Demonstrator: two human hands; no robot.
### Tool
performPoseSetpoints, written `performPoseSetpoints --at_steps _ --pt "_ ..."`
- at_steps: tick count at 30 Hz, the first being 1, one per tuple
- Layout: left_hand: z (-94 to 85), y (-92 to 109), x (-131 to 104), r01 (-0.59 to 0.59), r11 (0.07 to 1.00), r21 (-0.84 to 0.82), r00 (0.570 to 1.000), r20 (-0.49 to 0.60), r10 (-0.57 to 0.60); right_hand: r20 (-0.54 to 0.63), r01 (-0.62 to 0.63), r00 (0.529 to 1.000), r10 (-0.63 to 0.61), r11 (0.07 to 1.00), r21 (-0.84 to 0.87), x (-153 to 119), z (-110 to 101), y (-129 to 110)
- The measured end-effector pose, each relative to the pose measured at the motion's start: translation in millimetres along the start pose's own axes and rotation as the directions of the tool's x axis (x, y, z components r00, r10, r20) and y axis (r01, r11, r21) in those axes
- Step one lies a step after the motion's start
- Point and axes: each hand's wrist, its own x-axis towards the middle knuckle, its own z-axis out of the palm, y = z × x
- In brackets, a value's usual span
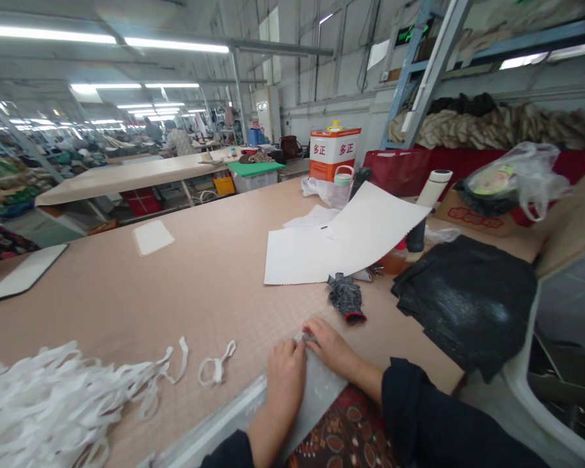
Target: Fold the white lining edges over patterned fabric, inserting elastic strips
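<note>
My left hand (286, 374) and my right hand (327, 344) are side by side at the table's near edge. Both have curled fingers gripping the top of a translucent plastic sheet (316, 390), which hangs over the edge toward my lap. The fingertips of the two hands nearly meet. Just beyond them lies a dark grey glove (346, 298) with a red cuff. To the left are a small knotted white strap (218, 369) and a large heap of white straps (49, 403).
Behind the glove is a large curved white sheet (341, 240). Black sheeting (468, 299) lies at the right, beside a white chair (526, 364). A white card (153, 237) is on the brown table (199, 279). An orange-white container (334, 156) stands at the back.
</note>
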Motion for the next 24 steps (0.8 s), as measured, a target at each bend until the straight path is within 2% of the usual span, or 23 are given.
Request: performPoseSetpoints --at_steps 3,7,24 --pt "3.0 1 -3 -0.069 0.992 0.11 0.997 -0.023 0.072 0.051 0.032 0.998 -0.026 0.992 -0.119 3 -5 -2" --pt "1.5 2 -4 -0.113 0.98 0.164 0.994 0.011 0.113 0.144 0.003 0.99 0.012 0.995 -0.101 13 -14 -1" --pt "5.3 2 -4 -0.152 0.97 0.189 0.988 0.041 0.147 0.249 -0.096 0.961 0.119 0.99 -0.105 31 -13 2"
